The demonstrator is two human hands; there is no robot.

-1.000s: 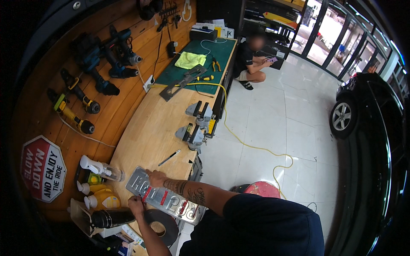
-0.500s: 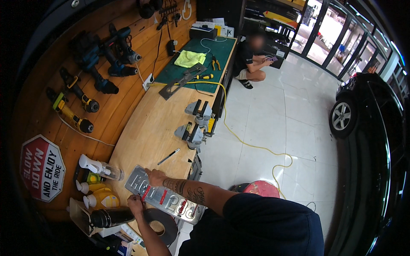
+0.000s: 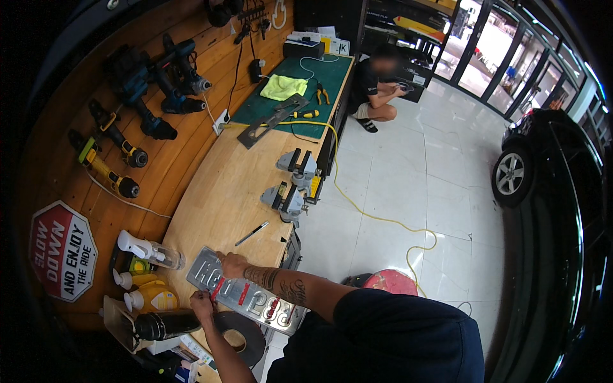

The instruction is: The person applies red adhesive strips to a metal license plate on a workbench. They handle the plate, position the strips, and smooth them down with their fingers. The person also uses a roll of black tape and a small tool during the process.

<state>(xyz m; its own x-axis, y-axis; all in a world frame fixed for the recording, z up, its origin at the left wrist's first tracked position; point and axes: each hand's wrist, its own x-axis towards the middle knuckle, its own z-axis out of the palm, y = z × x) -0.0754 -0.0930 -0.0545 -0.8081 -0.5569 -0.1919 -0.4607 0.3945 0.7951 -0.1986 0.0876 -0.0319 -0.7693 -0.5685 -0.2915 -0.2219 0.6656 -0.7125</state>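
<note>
A silver metal plate (image 3: 257, 302) with raised characters lies on the bench directly in front of me, crossed by several short red strips (image 3: 244, 293). My left hand (image 3: 202, 305) is at its left edge, fingertips pinched on the end of a red strip (image 3: 219, 285). Across the far side of the plate reaches my right hand (image 3: 234, 265), its bent fingers gripping the edge; part of the fingers is hidden. Under my left forearm, a wide dark roll of tape (image 3: 248, 345) rests beside the plate.
A pen (image 3: 252, 233) and two clamp vises (image 3: 285, 203) sit further along the wooden bench (image 3: 220, 185). Left of me stand a spray bottle (image 3: 153, 250), yellow pump bottles (image 3: 156, 297) and a black flask (image 3: 163, 325). A person (image 3: 377, 89) squats beyond; a yellow cord (image 3: 367, 214) crosses the floor.
My hands and the plate stay almost where they were. The squatting person's hands and the object in them have shifted slightly.
</note>
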